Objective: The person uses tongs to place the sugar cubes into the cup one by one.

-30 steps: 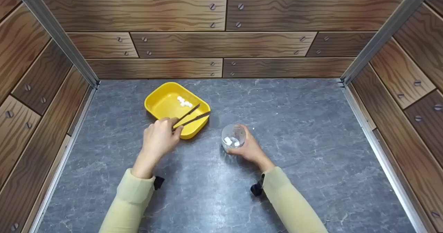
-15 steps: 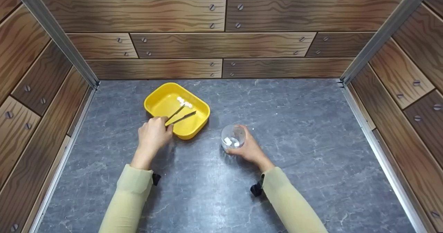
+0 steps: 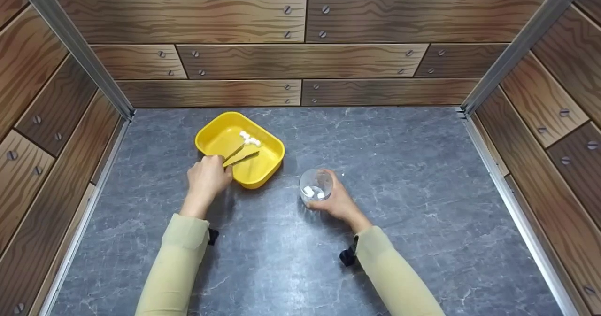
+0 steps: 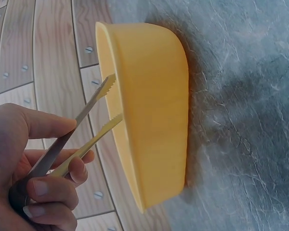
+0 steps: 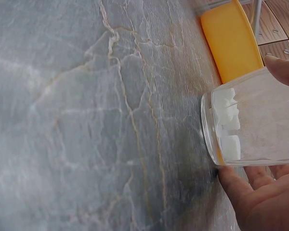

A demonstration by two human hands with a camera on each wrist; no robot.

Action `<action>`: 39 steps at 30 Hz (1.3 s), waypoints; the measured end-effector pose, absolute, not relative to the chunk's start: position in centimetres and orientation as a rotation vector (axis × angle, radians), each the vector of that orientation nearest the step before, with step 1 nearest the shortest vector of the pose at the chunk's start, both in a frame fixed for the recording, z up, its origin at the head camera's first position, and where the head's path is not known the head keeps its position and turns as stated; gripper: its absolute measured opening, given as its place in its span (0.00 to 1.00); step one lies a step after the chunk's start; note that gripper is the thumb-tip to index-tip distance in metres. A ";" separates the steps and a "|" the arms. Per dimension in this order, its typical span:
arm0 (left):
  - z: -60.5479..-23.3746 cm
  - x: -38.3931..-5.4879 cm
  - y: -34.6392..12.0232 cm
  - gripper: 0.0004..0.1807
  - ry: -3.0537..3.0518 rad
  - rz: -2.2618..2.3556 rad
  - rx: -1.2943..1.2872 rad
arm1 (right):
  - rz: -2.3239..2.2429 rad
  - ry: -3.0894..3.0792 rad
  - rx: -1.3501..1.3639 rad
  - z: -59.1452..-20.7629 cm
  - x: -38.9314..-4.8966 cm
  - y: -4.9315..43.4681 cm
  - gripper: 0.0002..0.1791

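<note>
My left hand point(image 3: 208, 175) grips a pair of metal tongs point(image 4: 49, 155) with serrated tips. The tongs' arms are spread apart, their tips reaching over the near rim into a yellow tray point(image 3: 213, 135). Inside it, close by the tips, lie several small white pieces point(image 3: 253, 141) in a cluster. My right hand point(image 3: 340, 202) is wrapped around a clear glass point(image 3: 316, 180), thumb on one side and fingers on the other. A few white cubes point(image 5: 227, 109) rest at the bottom of the glass. Nothing shows between the tongs' tips in the left wrist view.
Both the tray and the glass stand on a grey marbled surface point(image 3: 413, 180), the glass to the tray's right and nearer to me. Wood-patterned panels point(image 3: 244, 60) enclose the back and sides. A tiny white crumb point(image 3: 343, 174) lies just right of the glass.
My left hand has drawn the tongs leftward, from over the tray's right side toward its middle near the white pieces. The right hand and the glass stay in place.
</note>
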State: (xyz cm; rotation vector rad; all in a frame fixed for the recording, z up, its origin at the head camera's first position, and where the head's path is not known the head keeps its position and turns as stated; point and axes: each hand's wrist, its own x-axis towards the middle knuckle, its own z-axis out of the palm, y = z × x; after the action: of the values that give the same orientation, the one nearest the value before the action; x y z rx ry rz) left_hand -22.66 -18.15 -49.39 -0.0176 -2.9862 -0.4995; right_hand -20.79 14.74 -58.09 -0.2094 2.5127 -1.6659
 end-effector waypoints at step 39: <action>-50.8 -26.5 -15.7 0.10 -3.067 -0.269 -0.049 | -1.644 2.560 -0.227 -58.1 -20.7 14.8 0.56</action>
State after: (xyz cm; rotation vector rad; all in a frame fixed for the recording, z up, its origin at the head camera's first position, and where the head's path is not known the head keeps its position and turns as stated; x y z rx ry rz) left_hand -26.50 -15.68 -50.82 -0.0492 -3.0671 -0.2691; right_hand -20.73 14.76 -58.14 -0.2274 2.5604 -1.6436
